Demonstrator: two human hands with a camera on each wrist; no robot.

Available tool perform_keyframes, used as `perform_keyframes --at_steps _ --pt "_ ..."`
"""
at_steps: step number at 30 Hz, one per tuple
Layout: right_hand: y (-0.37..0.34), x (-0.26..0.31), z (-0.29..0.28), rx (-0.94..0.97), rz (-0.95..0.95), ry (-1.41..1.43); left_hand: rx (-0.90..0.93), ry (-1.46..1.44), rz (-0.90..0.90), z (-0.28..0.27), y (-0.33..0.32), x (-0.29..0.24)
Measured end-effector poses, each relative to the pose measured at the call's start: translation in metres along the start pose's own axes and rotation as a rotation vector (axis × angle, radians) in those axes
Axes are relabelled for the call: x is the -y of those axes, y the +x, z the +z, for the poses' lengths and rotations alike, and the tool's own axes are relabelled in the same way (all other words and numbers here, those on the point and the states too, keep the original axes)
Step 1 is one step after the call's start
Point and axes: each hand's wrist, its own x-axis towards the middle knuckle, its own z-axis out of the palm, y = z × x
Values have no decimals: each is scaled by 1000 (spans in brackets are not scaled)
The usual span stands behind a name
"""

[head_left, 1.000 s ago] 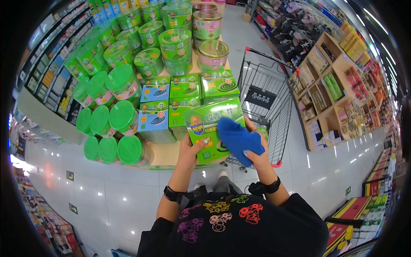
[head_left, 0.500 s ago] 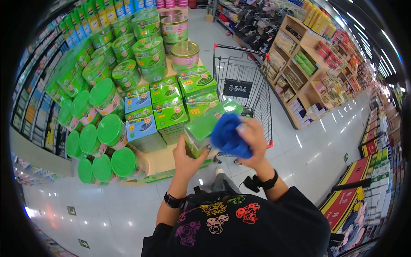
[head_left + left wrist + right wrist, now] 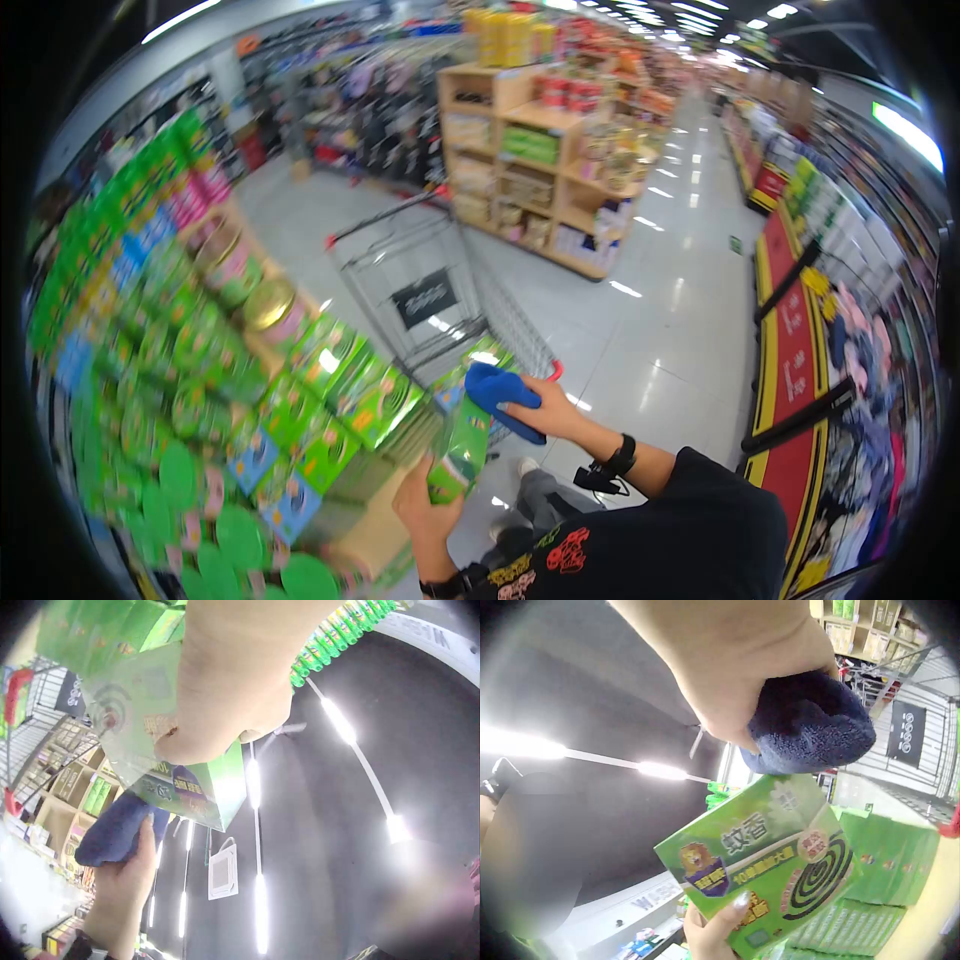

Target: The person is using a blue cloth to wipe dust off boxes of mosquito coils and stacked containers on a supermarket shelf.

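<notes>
A green mosquito coil box [image 3: 462,450] is held up in front of the body by my left hand [image 3: 428,498], the thumb lying on its printed front in the right wrist view. My right hand [image 3: 550,408] grips a bunched blue cloth [image 3: 498,392] at the far end of the box. In the right wrist view the fluffy cloth [image 3: 810,731] sits right at the top edge of the box [image 3: 772,859]. The left wrist view shows the cloth [image 3: 120,829] beside one corner of the box.
Stacked mosquito coil boxes [image 3: 330,450] and green-lidded tubs [image 3: 240,535] fill a display at left. A shopping cart [image 3: 420,290] stands just beyond the hands. Wooden shelves [image 3: 530,150] rise farther back, and a red-sided bin [image 3: 790,340] runs along the right.
The head view has swung right, so the display now lies farther left. The box has gone from front face up to standing on edge, and the cloth has moved from its front to its far end.
</notes>
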Motion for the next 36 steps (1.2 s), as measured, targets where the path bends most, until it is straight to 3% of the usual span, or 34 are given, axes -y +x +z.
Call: perform_keyframes --at_steps 1,4,7,8,11,14,18,21,22,25,28,32,36 --pt "-2 -7 -6 -49 70 37 45 -67 -73 6 1 -3" --pt "-8 -32 -26 -176 370 548 121 -345 -322 34 6 -8" --pt "-21 -62 -47 -45 324 683 136 -569 -291 65 24 -25" --pt "-27 -74 -49 -74 350 710 172 -613 -318 72 29 -30" --pt "-38 -84 -83 100 457 471 213 -798 -312 108 41 -27" --pt "-40 -96 -103 14 434 407 308 -1027 -351 133 72 -64" --pt "-29 -106 -158 -156 441 533 268 -1139 -329 188 99 -90" --pt "-21 -122 -200 -467 354 846 122 -1403 -633 231 110 -124" --pt "-16 -127 -213 -583 308 928 180 -1506 -637 244 114 -132" --pt "-17 -132 -245 -813 176 713 258 -1773 -983 279 124 -163" --pt "-30 -116 -278 -821 -216 -25 289 -1886 -1151 332 121 -169" --pt "-26 -120 -307 -500 -534 -412 409 -1960 -1253 375 108 -204" --pt "-20 -146 -315 -308 -595 -414 423 -1903 -1220 398 105 -208"
